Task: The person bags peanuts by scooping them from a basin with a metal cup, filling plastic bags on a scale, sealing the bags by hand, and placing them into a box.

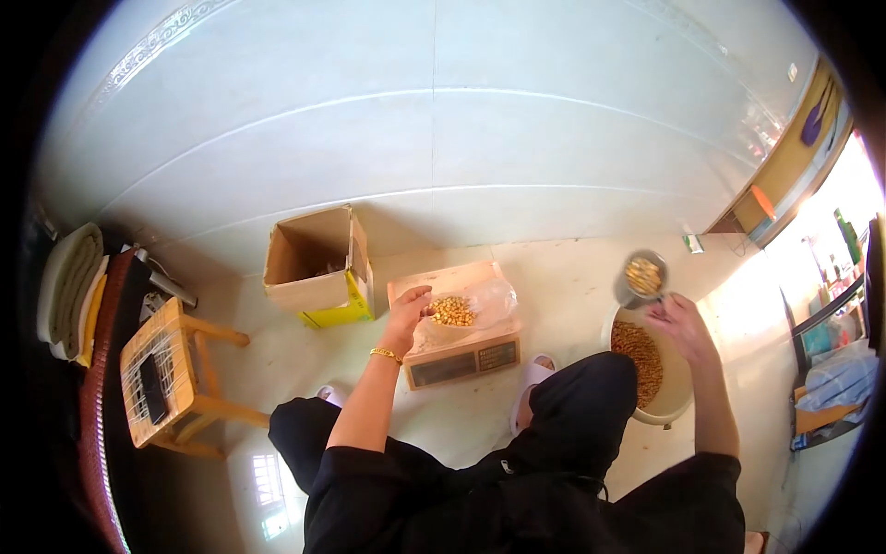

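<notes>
My left hand (409, 312) is closed on the edge of a clear plastic bag (491, 297), which lies on a cardboard box. Inside the bag is a pile of small golden pieces (452, 312), perhaps nuts or kernels. To the right, my right hand (679, 325) grips the handle of a grey scoop (643, 279). Similar pale yellow pieces (642, 275) fill the scoop, held above the far rim of a white bucket (678, 413). Many reddish-brown pieces (637, 360) lie in that bucket, partly hidden by my knee.
The cardboard box (466, 362) stands between my feet. An open carton (318, 268) is by the wall, left of it. Further left is a wooden stool (189, 392) with a black phone-like object (152, 388) on it. Shelves with goods (840, 383) are at the far right.
</notes>
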The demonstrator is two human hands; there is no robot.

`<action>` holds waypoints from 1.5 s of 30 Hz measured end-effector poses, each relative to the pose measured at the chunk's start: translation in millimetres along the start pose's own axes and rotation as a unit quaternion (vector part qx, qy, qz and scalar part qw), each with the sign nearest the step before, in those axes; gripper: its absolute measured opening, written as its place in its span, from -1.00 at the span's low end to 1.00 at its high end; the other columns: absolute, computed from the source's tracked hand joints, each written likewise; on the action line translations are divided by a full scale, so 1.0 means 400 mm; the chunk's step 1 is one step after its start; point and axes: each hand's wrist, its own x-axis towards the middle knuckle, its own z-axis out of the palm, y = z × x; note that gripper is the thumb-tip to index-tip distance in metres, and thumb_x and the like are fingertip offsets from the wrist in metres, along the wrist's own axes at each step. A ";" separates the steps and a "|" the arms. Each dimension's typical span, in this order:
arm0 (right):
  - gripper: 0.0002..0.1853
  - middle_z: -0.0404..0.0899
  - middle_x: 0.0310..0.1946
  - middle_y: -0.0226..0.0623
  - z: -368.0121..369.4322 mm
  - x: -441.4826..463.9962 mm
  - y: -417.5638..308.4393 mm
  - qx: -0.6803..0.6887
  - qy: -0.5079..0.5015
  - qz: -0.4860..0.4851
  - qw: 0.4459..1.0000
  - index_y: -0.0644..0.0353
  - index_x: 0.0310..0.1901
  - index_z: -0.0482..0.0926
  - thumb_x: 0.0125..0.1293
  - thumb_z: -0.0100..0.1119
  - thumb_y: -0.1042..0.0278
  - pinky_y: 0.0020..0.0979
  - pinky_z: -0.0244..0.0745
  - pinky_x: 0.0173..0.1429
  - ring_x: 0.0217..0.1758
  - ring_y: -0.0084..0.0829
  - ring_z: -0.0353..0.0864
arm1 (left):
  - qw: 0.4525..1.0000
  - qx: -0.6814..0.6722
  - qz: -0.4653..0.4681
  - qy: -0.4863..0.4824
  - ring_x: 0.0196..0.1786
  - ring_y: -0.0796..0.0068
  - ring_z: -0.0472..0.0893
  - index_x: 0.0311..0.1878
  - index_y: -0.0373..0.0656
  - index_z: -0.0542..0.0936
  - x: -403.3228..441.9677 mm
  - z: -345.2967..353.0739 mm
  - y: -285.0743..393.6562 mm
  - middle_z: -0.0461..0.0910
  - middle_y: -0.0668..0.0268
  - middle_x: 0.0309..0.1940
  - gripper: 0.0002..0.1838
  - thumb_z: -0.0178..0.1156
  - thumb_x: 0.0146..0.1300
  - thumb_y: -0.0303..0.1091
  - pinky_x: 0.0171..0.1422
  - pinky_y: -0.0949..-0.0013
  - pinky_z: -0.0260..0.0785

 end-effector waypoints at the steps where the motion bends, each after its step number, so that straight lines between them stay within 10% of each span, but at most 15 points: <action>1: -0.70 0.50 -0.19 -0.13 0.044 0.042 -0.007 -0.003 -0.026 0.003 1.000 0.38 -0.10 0.40 0.41 -0.05 0.24 -0.24 0.49 0.17 -0.04 -0.31 0.53 | 1.000 0.017 -0.013 0.003 -0.27 0.55 0.56 0.12 -0.10 0.48 -0.002 -0.002 0.004 0.54 0.41 -0.09 -0.62 0.06 0.28 -0.20 -0.12 0.50 0.25; 16: -0.78 0.50 -0.32 -0.24 0.692 0.459 0.353 -0.186 -0.244 0.242 0.920 0.29 -0.25 0.49 0.34 0.04 0.27 -0.15 0.57 -0.06 -0.16 -0.35 0.56 | 0.992 -0.114 -0.052 0.029 -0.24 0.54 0.50 0.21 -0.02 0.44 -0.042 -0.009 0.040 0.33 0.44 0.27 -0.44 -0.25 0.38 0.12 -0.04 0.39 0.22; 24: -0.71 0.63 -0.24 -0.04 0.728 0.451 0.292 -0.662 -0.149 0.043 0.733 0.29 -0.26 0.64 0.08 0.10 0.26 -0.24 0.53 -0.07 -0.11 -0.15 0.63 | 0.990 -0.122 -0.066 0.039 -0.27 0.54 0.49 0.22 -0.05 0.43 -0.026 -0.018 0.012 0.34 0.42 0.25 -0.46 -0.22 0.37 0.08 -0.09 0.43 0.24; 45: -0.77 0.64 -0.30 -0.19 0.670 0.443 0.308 -0.675 -0.125 -0.046 0.726 0.12 -0.31 0.66 0.09 0.24 0.15 -0.21 0.49 -0.09 -0.15 -0.17 0.61 | 0.992 -0.095 -0.075 0.021 -0.25 0.49 0.48 0.28 -0.17 0.33 -0.029 0.005 -0.003 0.29 0.36 0.28 -0.44 -0.12 0.36 0.01 -0.14 0.40 0.30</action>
